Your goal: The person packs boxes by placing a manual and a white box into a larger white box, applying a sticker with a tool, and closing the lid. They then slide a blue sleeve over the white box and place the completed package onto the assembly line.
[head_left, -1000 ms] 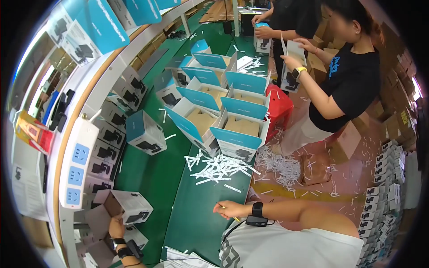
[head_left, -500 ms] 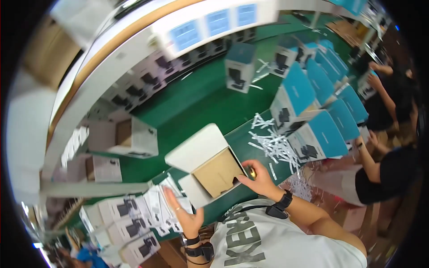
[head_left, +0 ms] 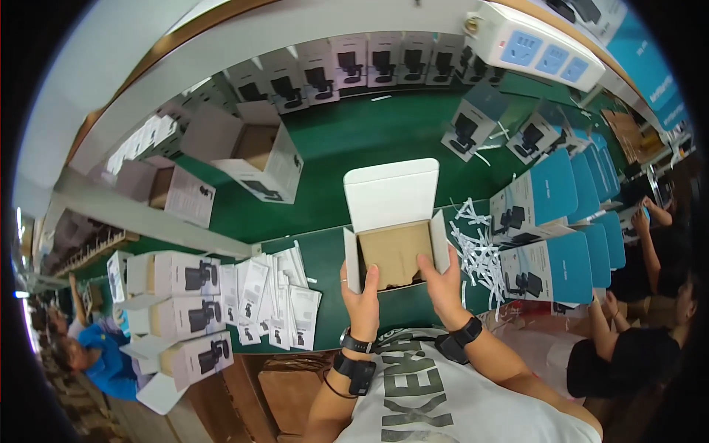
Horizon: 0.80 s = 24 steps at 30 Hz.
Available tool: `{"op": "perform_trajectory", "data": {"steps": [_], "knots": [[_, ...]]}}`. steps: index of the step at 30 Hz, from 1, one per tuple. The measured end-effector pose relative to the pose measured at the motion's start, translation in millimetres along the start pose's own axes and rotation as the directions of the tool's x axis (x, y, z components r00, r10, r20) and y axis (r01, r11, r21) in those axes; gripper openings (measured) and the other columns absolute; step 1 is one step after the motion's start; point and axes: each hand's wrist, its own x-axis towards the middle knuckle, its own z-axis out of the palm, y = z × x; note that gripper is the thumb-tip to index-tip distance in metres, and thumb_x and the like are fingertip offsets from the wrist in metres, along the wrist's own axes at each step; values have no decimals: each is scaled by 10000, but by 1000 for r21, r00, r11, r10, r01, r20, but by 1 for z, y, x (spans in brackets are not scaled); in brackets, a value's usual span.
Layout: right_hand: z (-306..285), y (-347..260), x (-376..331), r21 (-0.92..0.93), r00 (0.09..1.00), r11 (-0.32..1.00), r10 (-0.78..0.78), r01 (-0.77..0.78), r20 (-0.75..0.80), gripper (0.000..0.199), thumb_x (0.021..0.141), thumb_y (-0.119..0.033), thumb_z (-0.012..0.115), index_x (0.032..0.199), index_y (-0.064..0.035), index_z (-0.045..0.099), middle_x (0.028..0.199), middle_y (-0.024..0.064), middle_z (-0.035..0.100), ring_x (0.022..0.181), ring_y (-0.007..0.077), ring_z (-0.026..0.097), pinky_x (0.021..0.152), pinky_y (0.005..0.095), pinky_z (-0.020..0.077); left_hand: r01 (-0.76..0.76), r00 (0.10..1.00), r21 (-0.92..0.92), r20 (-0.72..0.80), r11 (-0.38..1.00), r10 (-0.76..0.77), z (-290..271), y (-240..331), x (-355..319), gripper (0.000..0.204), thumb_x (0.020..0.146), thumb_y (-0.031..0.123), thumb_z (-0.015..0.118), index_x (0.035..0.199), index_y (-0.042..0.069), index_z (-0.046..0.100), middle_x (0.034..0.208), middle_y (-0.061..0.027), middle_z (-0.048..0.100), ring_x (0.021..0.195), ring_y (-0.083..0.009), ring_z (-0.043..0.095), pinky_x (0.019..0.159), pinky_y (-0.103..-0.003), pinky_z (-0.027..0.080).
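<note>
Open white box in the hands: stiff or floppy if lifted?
The white box probably holds its shape: its sides look flat and a brown cardboard insert sits inside. The raised lid likely flops more easily, seemingly joined along only one edge. Tipping seems unlikely with the left hand and right hand bracing opposite sides.

Leaflets [head_left: 295, 306] left of held box [head_left: 391, 193]

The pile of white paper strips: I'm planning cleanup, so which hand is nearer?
Right. The right hand holds the open box by its right side, just left of the strips; the left hand holds its left side, farther away across the box.
</note>
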Motion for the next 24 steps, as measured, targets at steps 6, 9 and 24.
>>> {"op": "perform_trajectory", "data": {"steps": [6, 9, 24], "knots": [[8, -2, 7, 11, 992, 995, -96, 97, -83, 503, 934, -92, 760, 1351, -6, 492, 1207, 89, 613, 1101, 174, 603, 950, 318, 515, 83, 996, 63, 39, 995, -85, 9, 12, 8, 453, 1006, 46, 670, 1426, -39, 522, 1335, -105, 631, 1181, -184, 606, 1037, -329, 487], [6, -13, 6, -105, 987, 984, -150, 144, -49, 484, 930, -80, 749, 1340, -5, 504, 1212, 98, 615, 1120, 181, 597, 969, 329, 506, 78, 995, 51, 57, 996, -81, 16, 24, 7, 459, 1004, 36, 668, 1431, -39, 521, 1342, -106, 632, 1183, -182, 606, 1039, -328, 486], [-9, 1, -1, -68, 995, 996, -62, 58, -73, 487, 946, -65, 730, 1373, 22, 514, 1245, 107, 646, 1102, 185, 624, 970, 322, 505, -73, 993, 213, 107, 974, 51, -2, 4, -13, 510, 999, 68, 687, 1455, -42, 488, 1371, -107, 604, 1191, -186, 599, 1051, -319, 478]]}}
